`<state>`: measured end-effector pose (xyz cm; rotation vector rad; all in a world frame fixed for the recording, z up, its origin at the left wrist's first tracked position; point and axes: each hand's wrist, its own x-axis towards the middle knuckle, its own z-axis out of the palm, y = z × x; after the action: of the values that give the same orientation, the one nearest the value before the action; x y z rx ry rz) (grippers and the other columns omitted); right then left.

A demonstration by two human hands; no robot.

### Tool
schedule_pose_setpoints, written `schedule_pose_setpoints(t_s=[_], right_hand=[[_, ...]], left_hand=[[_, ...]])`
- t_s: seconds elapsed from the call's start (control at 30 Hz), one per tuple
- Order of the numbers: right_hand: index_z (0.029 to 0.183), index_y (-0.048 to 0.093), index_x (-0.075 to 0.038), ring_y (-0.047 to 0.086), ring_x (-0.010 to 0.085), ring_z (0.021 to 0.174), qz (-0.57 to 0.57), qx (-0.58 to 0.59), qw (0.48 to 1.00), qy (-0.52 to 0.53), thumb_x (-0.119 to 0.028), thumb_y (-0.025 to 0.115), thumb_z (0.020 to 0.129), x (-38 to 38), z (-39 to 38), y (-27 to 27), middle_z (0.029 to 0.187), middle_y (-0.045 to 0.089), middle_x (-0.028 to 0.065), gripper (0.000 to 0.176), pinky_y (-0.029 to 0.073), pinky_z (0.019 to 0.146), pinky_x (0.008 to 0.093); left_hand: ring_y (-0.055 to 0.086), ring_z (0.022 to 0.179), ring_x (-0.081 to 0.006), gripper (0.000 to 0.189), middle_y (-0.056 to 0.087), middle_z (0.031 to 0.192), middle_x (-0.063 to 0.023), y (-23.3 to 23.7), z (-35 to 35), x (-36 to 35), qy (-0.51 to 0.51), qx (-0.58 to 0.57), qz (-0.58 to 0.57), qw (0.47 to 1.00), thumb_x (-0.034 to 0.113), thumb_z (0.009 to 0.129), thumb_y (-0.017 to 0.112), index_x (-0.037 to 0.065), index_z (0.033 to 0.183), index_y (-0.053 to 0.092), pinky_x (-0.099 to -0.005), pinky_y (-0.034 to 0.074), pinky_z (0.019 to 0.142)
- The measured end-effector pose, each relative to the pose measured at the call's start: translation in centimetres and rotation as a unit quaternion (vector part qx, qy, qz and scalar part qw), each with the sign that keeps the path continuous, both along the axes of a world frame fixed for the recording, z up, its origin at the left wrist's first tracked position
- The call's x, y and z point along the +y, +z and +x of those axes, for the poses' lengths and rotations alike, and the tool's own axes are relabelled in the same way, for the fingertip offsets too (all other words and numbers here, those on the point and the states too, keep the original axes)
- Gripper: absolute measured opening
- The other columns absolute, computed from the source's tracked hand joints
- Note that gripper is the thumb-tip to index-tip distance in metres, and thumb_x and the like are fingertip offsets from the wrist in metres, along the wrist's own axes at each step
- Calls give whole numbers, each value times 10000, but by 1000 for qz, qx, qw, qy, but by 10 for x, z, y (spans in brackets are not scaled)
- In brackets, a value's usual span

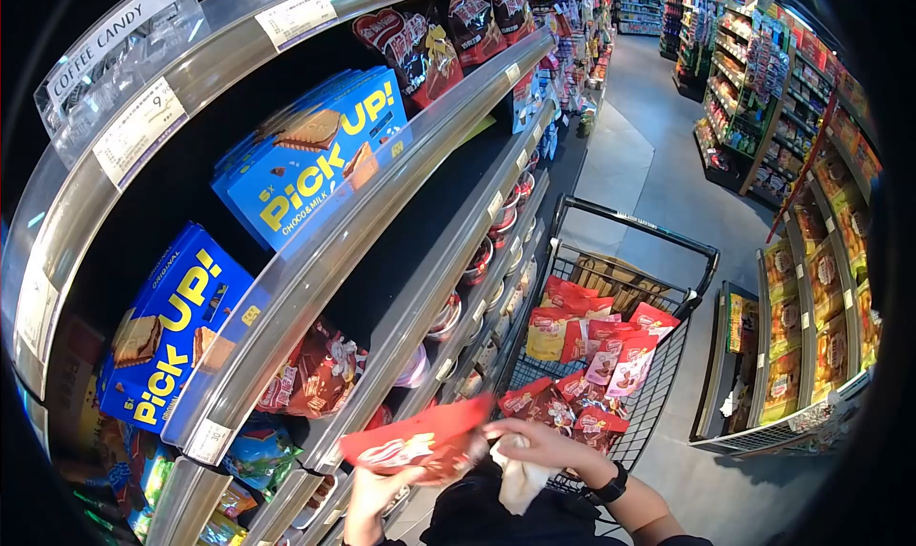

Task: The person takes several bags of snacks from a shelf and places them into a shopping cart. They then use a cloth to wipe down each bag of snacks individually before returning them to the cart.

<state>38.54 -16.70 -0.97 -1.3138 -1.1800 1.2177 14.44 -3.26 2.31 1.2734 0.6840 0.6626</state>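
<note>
In the lower middle of the head view, my left hand (377, 493) is closed around the bottom edge of a red snack bag (415, 441), which is tilted and slightly blurred. My right hand (544, 443) grips a crumpled white cloth (522, 486), and its fingertips come up against the bag's right end. Just beyond my hands stands a black wire shopping cart (658, 384). Inside it lie red, pink and yellow snack bags (603, 346), with darker red bags (563, 408) nearer to me.
Blue biscuit packs (315, 155) and darker blue packs (172, 326) stand on the tiered shelf (382, 212) at left. Red bags (315, 369) lie on a lower tier. An aisle floor (630, 155) runs beyond the cart. A display rack (801, 307) with yellow packs stands right.
</note>
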Motion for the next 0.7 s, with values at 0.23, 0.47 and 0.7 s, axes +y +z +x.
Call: schedule_pose_setpoints(t_s=[0.23,0.47,0.7], right_hand=[[1231,478,-47,557,124,969,-2,86,996,-10,-127,505,898,-2,8,-7,1052,606,54,344,433,850,269],[1224,491,-46,556,128,984,-31,74,996,-27,-151,507,904,-14,11,-14,1048,616,60,336,426,869,273],[1215,498,-48,565,136,992,-15,52,998,-44,-184,500,912,-21,10,-23,1044,624,66,332,427,878,281]], left_hand=[[567,994,-241,644,557,1129,-144,-8,-40,49,398,-25,186,898,-144,564,722,-31,1154,490,-399,459,891],[550,1027,-219,732,527,1183,-138,-26,-54,71,388,-68,160,905,-105,563,767,1,1216,452,-362,447,912],[566,981,-199,715,540,1146,-118,-37,-62,89,386,-14,157,909,-82,585,768,1,1218,444,-347,460,880]])
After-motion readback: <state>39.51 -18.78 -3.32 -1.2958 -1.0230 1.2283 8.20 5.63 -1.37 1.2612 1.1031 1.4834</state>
